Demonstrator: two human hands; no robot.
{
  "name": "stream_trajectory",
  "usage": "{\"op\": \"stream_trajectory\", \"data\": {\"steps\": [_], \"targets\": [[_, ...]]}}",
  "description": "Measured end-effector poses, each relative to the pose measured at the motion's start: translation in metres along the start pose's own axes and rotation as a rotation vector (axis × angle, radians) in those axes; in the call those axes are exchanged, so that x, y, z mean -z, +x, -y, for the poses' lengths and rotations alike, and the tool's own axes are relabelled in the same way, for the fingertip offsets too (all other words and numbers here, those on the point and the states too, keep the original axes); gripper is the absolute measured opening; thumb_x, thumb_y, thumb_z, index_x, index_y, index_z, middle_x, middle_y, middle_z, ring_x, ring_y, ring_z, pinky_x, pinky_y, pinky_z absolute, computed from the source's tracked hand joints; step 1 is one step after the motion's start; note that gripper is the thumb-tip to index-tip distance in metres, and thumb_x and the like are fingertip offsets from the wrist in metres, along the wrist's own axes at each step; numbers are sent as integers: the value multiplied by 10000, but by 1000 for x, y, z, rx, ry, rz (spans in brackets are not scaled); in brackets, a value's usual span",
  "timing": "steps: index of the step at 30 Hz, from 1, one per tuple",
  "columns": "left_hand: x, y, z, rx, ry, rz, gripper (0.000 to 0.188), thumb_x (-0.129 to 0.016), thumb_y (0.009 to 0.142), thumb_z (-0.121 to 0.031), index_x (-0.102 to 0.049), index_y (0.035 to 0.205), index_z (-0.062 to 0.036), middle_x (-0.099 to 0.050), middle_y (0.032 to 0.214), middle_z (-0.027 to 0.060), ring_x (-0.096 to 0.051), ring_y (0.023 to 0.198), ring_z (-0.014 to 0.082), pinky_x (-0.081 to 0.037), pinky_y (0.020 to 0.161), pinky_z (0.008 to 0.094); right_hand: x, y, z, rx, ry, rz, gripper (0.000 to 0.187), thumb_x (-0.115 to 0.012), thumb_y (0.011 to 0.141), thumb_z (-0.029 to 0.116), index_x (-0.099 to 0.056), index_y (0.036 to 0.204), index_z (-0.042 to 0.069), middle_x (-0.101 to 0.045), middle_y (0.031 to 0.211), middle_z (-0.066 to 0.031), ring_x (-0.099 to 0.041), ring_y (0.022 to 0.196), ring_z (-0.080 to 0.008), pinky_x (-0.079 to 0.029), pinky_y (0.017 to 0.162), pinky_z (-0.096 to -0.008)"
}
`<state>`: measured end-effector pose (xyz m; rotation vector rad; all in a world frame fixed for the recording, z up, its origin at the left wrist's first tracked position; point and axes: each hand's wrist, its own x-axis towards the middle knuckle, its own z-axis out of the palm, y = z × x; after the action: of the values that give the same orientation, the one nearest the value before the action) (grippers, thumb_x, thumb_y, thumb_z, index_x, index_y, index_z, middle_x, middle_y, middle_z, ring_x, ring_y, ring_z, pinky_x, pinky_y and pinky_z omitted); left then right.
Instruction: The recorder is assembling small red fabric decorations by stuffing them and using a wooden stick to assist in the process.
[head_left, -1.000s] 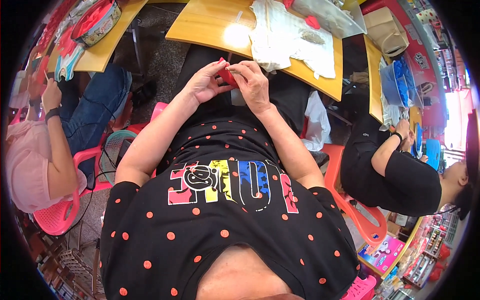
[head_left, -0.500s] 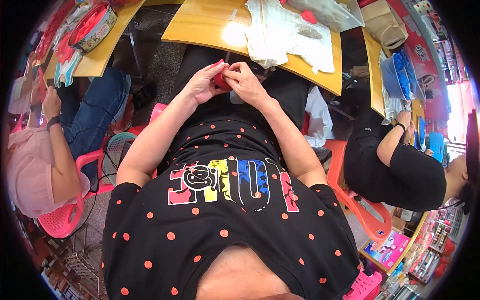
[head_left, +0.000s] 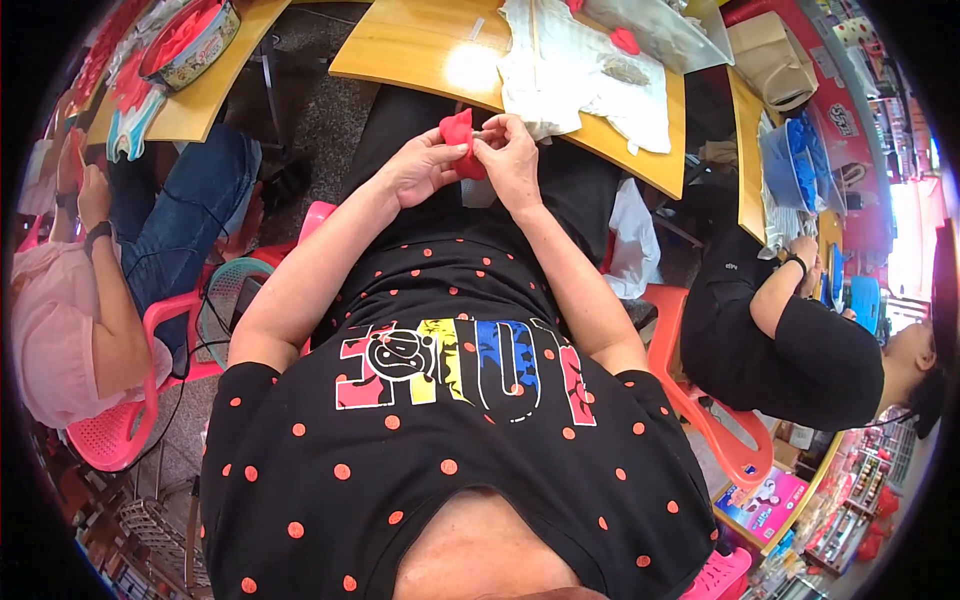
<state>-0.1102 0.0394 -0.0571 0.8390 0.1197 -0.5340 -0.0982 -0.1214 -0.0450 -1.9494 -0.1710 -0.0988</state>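
Between my two hands, above my lap and just off the table's near edge, is a small red fabric piece (head_left: 457, 127). My left hand (head_left: 422, 168) pinches it from the left, with the cloth standing up past the fingertips. My right hand (head_left: 508, 162) grips its right edge between thumb and fingers. The red cloth also hangs a little below the fingers. Its exact shape is partly hidden by them.
A yellow wooden table (head_left: 420, 55) lies ahead, bearing a white cloth (head_left: 545, 75), a small red piece (head_left: 625, 41) and a clear plastic bin (head_left: 690, 45). Co-workers sit at left and right; a blue-filled bin (head_left: 800, 165) stands at right.
Both hands have shifted slightly to the right. The red fabric is turned up and shows more above my left fingers, and my right hand is more upright.
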Motion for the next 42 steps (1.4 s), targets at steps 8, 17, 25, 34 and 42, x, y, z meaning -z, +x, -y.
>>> {"op": "stream_trajectory", "data": {"steps": [8, 17, 25, 34, 42], "targets": [[4, -2, -4, -89, -214, -16, 296, -601, 869, -107, -539, 1158, -117, -606, 1085, 33, -580, 991, 149, -468, 897, 362, -1, -9, 21, 103, 3, 46, 406, -749, 752, 179, -609, 1078, -18, -654, 928, -49, -598, 828, -101, -482, 752, -245], [12, -12, -32, -108, -422, 67, 378, -553, 901, -242, -510, 1241, -82, -574, 1164, 72, -560, 1015, 186, -454, 912, 362, 52, 64, 121, 392, 85, -128, 231, -705, 774, 118, -652, 971, 11, -637, 768, -16, -514, 650, -75, -439, 617, -264], [8, -8, -25, -3, -358, -46, 293, -538, 907, -222, -561, 1163, -82, -616, 1059, 46, -590, 951, 170, -487, 832, 319, 4, 92, 36, 401, -417, -122, 243, -723, 748, 182, -659, 928, 32, -657, 816, -168, -642, 760, -266, -478, 707, -334], [10, -5, -29, -9, -342, -99, 258, -546, 906, -212, -582, 1127, -84, -624, 1024, 43, -592, 911, 153, -489, 823, 306, 5, 99, 37, 443, -678, 53, 222, -660, 788, 95, -642, 998, 27, -664, 837, -169, -652, 792, -271, -493, 707, -328], [7, -8, -36, -217, -470, 50, 300, -613, 884, -266, -556, 1124, -96, -602, 1057, 53, -576, 995, 175, -480, 899, 380, 0, 43, 88, 299, -108, 167, 340, -624, 816, 68, -586, 1154, 65, -655, 905, -157, -643, 821, -207, -490, 739, -309]]}}
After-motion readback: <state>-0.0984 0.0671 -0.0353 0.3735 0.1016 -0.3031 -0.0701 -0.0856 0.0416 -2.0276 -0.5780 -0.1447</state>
